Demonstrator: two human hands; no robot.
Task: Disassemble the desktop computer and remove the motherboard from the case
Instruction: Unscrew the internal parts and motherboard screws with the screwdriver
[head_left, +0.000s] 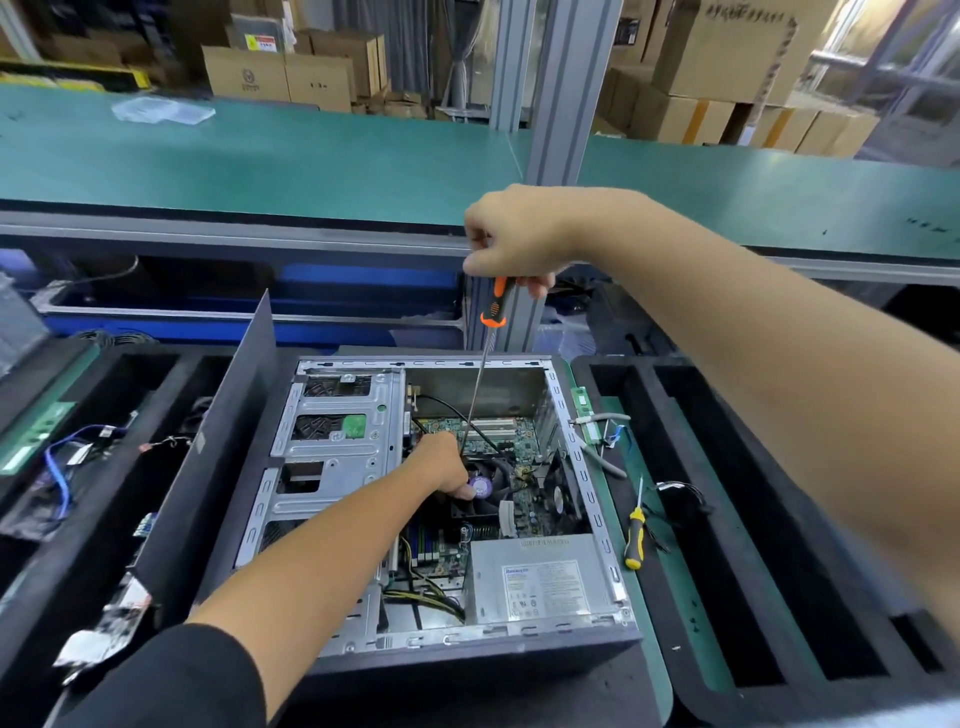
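The right hand (511, 244) gripped the long screwdriver (483, 374), which stood almost upright with its tip down by the left hand (441, 465), whose fingers curled around the cooler fan (480, 486) on the motherboard (498, 441) inside the case (587, 467).

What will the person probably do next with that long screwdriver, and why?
Probably turn it to loosen a screw. The right hand grips the orange-handled screwdriver near vertical; its shaft runs down into the open case, meeting the left hand beside the cooler fan. The tip is hidden, so this is a guess.
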